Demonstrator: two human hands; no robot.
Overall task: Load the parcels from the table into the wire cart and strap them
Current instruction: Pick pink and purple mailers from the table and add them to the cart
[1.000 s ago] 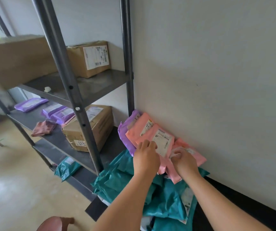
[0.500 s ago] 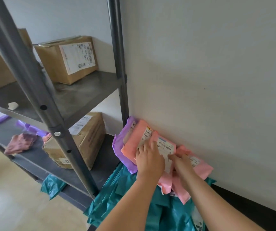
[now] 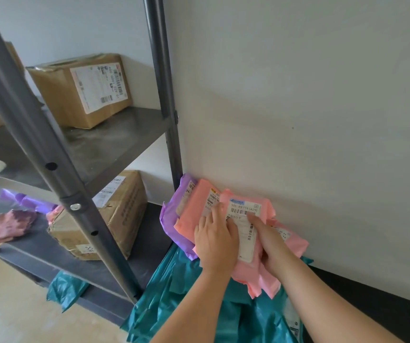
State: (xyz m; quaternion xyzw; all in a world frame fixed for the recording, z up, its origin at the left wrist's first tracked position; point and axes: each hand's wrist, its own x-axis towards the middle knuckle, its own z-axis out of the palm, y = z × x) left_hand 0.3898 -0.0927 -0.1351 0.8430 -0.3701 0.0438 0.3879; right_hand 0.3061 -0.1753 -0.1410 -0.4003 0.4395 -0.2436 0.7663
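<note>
A stack of soft mailer parcels leans against the white wall: a purple one (image 3: 171, 219) at the back left, an orange-pink one (image 3: 194, 214) over it, and a pink one (image 3: 251, 219) with a white barcode label on top. Another pink parcel (image 3: 295, 241) lies to the right. All rest on a heap of teal parcels (image 3: 199, 305). My left hand (image 3: 216, 243) lies flat on the orange-pink and pink parcels. My right hand (image 3: 270, 241) grips the right edge of the top pink parcel. No wire cart is in view.
A grey metal shelf rack (image 3: 114, 142) stands at left with a near post (image 3: 50, 167) close to my arms. Cardboard boxes (image 3: 82, 90) (image 3: 114, 214) sit on two shelves, with purple and pink bags (image 3: 10, 224) further left. A teal bag (image 3: 65, 290) lies on the floor.
The view has closed in and shifted right toward the parcel stack. My left hand slid up onto the pink parcels and my right hand closed on the top one's edge.
</note>
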